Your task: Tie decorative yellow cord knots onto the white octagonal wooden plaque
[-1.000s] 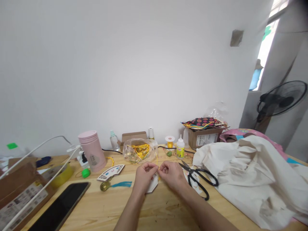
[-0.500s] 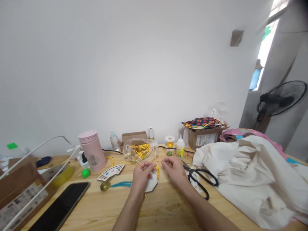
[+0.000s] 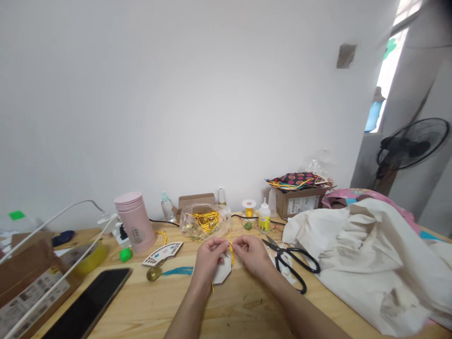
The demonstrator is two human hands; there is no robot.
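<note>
My left hand [image 3: 207, 256] and my right hand [image 3: 251, 253] meet over the wooden table [image 3: 243, 310], fingertips pinched on a thin yellow cord [image 3: 231, 248] between them. Under the left hand lies a white hexagonal piece [image 3: 223, 274], and the cord's end trails down past it. Just beyond the hands sits a clear plastic bag of yellow cord [image 3: 204, 221].
Black scissors [image 3: 295, 263] lie right of my hands, beside a heap of cream cloth [image 3: 370, 263]. A glue bottle [image 3: 264, 217], cord spool [image 3: 249, 206], cardboard box [image 3: 300, 200], pink flask [image 3: 135, 221], fan-shaped card [image 3: 163, 252], teal tassel [image 3: 173, 271] and dark phone [image 3: 88, 303] surround them.
My hands drew apart half a second ago, the right one lifting away from the cord, and have now come back together with both pinching the cord.
</note>
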